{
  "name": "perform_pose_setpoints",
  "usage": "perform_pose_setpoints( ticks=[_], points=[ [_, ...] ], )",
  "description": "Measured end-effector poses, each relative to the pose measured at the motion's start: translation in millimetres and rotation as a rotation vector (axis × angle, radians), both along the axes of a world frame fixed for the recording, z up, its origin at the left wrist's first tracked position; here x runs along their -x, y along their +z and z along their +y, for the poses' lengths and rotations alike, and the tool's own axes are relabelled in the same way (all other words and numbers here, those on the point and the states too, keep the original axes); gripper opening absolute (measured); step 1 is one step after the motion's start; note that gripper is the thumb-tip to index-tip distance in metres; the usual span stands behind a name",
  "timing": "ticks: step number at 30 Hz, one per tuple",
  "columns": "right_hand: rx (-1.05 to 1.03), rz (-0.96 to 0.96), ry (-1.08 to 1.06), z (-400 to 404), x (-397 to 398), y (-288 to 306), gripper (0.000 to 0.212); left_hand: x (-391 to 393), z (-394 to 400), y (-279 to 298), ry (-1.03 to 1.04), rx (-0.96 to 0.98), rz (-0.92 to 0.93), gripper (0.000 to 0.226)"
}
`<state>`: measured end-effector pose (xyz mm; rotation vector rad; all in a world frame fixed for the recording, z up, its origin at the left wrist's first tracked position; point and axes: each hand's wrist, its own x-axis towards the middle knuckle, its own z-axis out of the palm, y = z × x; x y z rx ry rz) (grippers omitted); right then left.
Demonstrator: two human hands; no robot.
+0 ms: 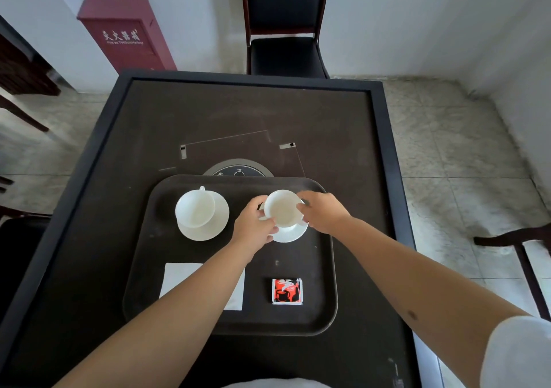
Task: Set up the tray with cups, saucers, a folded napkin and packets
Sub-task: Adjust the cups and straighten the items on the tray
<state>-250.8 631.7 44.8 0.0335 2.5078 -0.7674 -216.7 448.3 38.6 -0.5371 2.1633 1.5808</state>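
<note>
head view: only one camera, so everything below is read from it.
tray: dark rounded-rectangle plastic tray (323, 271) sits on the dark counter (343, 125), near our edge.
left set: white ceramic cup (195, 207) rests on its white round saucer (208, 229), far-left of tray, handle pointing away from us.
right set: second white cup (282, 208) on second white saucer (290, 234), far-right of tray; we're seating this one.
left hand (253, 226): fingers curled on the cup's near-left rim and the saucer edge.
right hand (323, 211): fingertips pinching the cup's right rim.
napkin: white folded paper napkin (179, 277), near-left of tray, partly under our left forearm.
packets: red-and-black square sachet (287, 291), near-right; can't tell if more than one.
step advice: we judge the cup sits off-centre toward the far side; centre it in the saucer well, turn the handle to match the left cup, steady the saucer while we let go.
risk: saucer may skid on the tray.
</note>
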Motion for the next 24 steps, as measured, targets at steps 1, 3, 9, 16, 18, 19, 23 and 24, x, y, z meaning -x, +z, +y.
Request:
perform_pose_setpoints(
  ticks=[1,3,9,16,18,19,23,24],
  points=[
    [0.044,-0.016,-0.037,0,-3,-3,0.028,1,0,1,-0.017,-0.012,-0.009,0.057],
    [0.106,-0.032,-0.111,2,-7,-7,0.026,3,0,2,-0.041,-0.020,-0.014,0.059],
    [0.225,-0.088,-0.230,-1,-6,-4,0.037,6,-5,-1,-0.041,0.091,0.031,0.026],
    [0.294,-0.098,-0.318,0,-13,-3,0.026,3,-12,-5,-0.210,0.093,0.098,0.052],
    [0.284,-0.073,-0.344,2,-15,-4,0.022,0,-13,-7,-0.212,0.081,0.087,0.060],
    [0.292,-0.080,-0.357,2,-16,-4,0.021,-1,-13,-7,-0.201,0.083,0.092,0.060],
    [0.325,-0.119,-0.401,0,-17,-5,0.016,-3,-11,-7,-0.178,0.095,0.147,0.041],
    [0.329,-0.123,-0.410,0,-18,-5,0.016,-5,-11,-7,-0.182,0.091,0.160,0.040]
  ],
)
